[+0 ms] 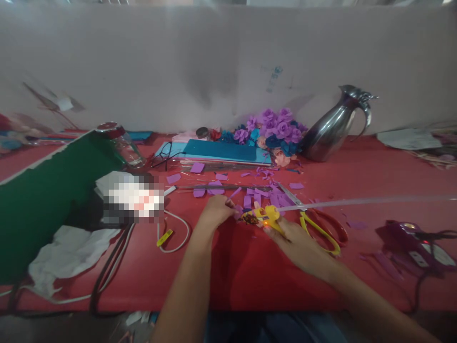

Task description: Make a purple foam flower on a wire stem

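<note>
On the smooth red table (243, 271), a shiny metal jug tilts beside ruffled purple flowers. Near scattered flat purple scraps, the right hand (303, 247) curls around a yellow plastic glue gun (270, 216), its nozzle near the left hand (218, 212), whose fingers pinch a small purple piece.

Flowers (280, 127) behind glue gun (270, 216), jug (330, 128) to their right

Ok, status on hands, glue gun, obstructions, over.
Right hand gripping yellow glue gun. Left hand at small purple piece, grip blurred. Scissors beside right hand; purple scraps beyond.
</note>
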Motion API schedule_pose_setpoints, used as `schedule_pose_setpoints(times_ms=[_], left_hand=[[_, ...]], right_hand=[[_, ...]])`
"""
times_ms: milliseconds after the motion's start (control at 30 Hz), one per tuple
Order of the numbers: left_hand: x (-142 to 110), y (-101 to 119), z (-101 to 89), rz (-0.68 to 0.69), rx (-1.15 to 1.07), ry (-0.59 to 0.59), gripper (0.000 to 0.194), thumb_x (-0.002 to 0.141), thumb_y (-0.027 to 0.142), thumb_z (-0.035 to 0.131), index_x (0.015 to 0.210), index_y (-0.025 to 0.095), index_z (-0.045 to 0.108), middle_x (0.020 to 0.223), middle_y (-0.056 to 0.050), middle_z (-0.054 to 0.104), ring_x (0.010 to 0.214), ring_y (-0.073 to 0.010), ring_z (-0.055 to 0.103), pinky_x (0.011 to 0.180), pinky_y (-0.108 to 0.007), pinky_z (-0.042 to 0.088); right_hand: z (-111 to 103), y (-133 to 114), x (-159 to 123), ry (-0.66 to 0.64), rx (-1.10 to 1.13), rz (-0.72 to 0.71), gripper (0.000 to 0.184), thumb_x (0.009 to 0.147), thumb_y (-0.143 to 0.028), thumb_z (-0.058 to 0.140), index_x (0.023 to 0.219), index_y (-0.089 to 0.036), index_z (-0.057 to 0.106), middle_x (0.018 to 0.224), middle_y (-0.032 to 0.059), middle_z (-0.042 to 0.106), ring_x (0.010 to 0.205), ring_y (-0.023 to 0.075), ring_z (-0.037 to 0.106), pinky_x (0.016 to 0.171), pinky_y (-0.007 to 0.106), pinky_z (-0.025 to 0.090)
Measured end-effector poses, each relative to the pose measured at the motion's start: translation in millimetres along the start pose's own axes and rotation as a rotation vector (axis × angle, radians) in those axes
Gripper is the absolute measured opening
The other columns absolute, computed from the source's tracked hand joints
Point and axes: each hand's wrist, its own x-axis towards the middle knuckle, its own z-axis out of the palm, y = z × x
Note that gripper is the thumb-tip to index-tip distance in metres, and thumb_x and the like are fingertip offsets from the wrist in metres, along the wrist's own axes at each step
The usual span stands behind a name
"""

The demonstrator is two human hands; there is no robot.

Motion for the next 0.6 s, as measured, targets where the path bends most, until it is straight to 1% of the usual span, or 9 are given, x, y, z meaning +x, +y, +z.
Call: schedule_pose_setpoints(times_ms=[100,267,467,600], left_hand=[[-0.1,-0.3,-0.2,0.007,-0.005,0.008,0.005,0.065,0.017,0.07,0.069,0.019,0.073,0.073,-0.003,0.073,0.071,-0.016,0.064,0.064,-0.025,0.042],[-0.7,0.4,-1.7,0.031,-0.03,-0.004,0.005,0.065,0.015,0.07,0.067,0.019,0.072,0.071,-0.003,0.073,0.073,-0.0173,0.064,0.066,-0.025,0.043],[-1.9,1.3,-2.5,0.047,-0.042,-0.017,0.005,0.065,0.014,0.069,0.065,0.018,0.071,0.07,-0.003,0.073,0.074,-0.0173,0.065,0.066,-0.025,0.042],[-1.4,-0.3,-0.7,0.065,-0.042,-0.014,0.006,0.064,0.011,0.068,0.065,0.017,0.071,0.071,-0.004,0.072,0.073,-0.0172,0.064,0.066,-0.025,0.043]], right_hand=[[-2.0,-1.7,-0.3,-0.002,-0.005,-0.011,0.033,0.095,-0.036,0.036,0.1,-0.018,0.063,0.082,0.0073,0.07,0.073,0.0204,0.066,0.062,0.028,0.043],[-5.7,-4.1,0.7,0.022,0.012,0.033,0.032,0.093,-0.038,0.038,0.101,-0.019,0.063,0.086,0.0085,0.071,0.079,0.0238,0.067,0.065,0.03,0.045],[-9.6,-3.6,0.5,0.032,0.028,0.029,0.033,0.094,-0.037,0.038,0.096,-0.019,0.065,0.087,0.0087,0.072,0.079,0.024,0.067,0.068,0.032,0.046],[-11.8,-3.6,1.9,0.022,0.022,0.058,0.032,0.093,-0.036,0.039,0.1,-0.017,0.065,0.095,0.0111,0.072,0.087,0.0257,0.067,0.07,0.033,0.046]])
